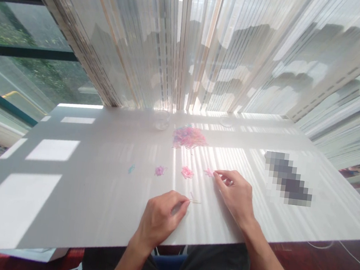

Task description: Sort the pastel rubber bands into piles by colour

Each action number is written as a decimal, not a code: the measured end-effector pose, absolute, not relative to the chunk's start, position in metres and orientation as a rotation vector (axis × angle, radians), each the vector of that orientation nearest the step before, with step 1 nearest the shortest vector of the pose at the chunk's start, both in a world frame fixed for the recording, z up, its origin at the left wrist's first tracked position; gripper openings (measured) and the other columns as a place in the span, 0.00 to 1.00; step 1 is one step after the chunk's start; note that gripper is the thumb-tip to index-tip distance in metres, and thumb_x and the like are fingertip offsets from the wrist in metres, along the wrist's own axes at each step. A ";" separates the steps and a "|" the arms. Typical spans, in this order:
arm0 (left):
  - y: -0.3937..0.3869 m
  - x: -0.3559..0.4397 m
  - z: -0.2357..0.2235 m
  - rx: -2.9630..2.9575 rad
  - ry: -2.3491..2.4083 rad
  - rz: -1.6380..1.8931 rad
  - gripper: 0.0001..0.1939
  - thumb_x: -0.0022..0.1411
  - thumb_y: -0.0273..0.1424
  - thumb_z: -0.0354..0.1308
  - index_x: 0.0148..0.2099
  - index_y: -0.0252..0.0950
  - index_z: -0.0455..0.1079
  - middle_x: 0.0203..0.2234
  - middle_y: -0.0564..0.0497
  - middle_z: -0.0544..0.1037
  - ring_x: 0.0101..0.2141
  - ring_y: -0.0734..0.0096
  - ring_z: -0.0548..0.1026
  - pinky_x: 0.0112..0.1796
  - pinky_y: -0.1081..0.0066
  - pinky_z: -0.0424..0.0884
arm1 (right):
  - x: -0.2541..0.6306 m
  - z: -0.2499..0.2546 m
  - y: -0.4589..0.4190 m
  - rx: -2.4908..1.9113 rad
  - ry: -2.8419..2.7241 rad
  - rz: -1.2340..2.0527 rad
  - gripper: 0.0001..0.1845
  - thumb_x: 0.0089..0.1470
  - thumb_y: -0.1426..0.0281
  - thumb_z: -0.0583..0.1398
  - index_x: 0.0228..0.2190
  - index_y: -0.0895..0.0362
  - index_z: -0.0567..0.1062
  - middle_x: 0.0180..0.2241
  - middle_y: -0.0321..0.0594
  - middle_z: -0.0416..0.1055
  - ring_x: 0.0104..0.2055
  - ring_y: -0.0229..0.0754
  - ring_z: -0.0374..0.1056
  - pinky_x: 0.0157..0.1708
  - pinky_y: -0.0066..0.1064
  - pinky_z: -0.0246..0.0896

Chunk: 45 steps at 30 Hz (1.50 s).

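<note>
Working apart, the left hand (159, 218) pinches a pale elastic band (194, 201), the right hand (233, 197) touches a pink tuft (208, 172); a big pastel pile (189, 138) sits heaped on the bench (94, 194).

You are holding your left hand (159, 219) nearer you, its fingers (180, 204) pinched together, while resting your right hand (234, 197) farther right, fingers pointing left.

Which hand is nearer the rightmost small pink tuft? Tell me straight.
Right. The right hand is just beside the tuft, fingertips at its edge; the left hand is farther off, down and left of it.
</note>
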<state>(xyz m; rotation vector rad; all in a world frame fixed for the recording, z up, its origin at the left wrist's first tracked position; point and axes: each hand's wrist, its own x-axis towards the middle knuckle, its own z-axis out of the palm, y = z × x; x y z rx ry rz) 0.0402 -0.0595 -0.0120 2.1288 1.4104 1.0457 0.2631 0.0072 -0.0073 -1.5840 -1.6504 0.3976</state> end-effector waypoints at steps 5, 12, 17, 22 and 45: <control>-0.060 0.040 -0.012 2.129 1.421 1.035 0.06 0.71 0.30 0.57 0.40 0.40 0.75 0.31 0.55 0.82 0.26 0.75 0.76 0.30 0.74 0.69 | 0.263 -0.014 0.006 -1.606 -1.664 0.397 0.16 0.59 0.58 0.60 0.33 0.55 0.82 0.28 0.39 0.76 0.27 0.42 0.70 0.33 0.35 0.67; -0.060 0.039 -0.014 2.122 1.430 1.024 0.06 0.71 0.30 0.57 0.39 0.40 0.75 0.31 0.54 0.82 0.26 0.74 0.76 0.31 0.74 0.70 | 0.267 -0.015 0.000 -1.577 -1.715 0.438 0.14 0.59 0.61 0.61 0.37 0.56 0.82 0.31 0.40 0.77 0.29 0.43 0.71 0.35 0.37 0.69; -0.060 0.040 -0.013 2.134 1.433 1.017 0.06 0.71 0.30 0.56 0.40 0.40 0.75 0.32 0.53 0.82 0.27 0.73 0.77 0.32 0.74 0.72 | 0.268 -0.013 -0.018 -1.514 -1.734 0.453 0.11 0.60 0.63 0.61 0.39 0.55 0.81 0.31 0.40 0.75 0.30 0.42 0.70 0.32 0.34 0.68; -0.060 0.041 -0.012 2.186 1.452 1.008 0.05 0.71 0.28 0.56 0.44 0.39 0.73 0.36 0.52 0.82 0.31 0.72 0.79 0.33 0.74 0.73 | 0.263 -0.011 -0.039 -1.342 -1.964 0.559 0.08 0.63 0.68 0.60 0.40 0.54 0.79 0.35 0.42 0.74 0.36 0.45 0.73 0.37 0.36 0.71; -0.060 0.042 -0.011 2.238 1.409 0.991 0.05 0.70 0.30 0.58 0.44 0.39 0.76 0.32 0.53 0.80 0.33 0.71 0.81 0.35 0.74 0.75 | 0.254 -0.006 -0.041 -1.135 -2.115 0.734 0.07 0.65 0.72 0.58 0.36 0.54 0.77 0.34 0.41 0.74 0.37 0.42 0.71 0.37 0.33 0.69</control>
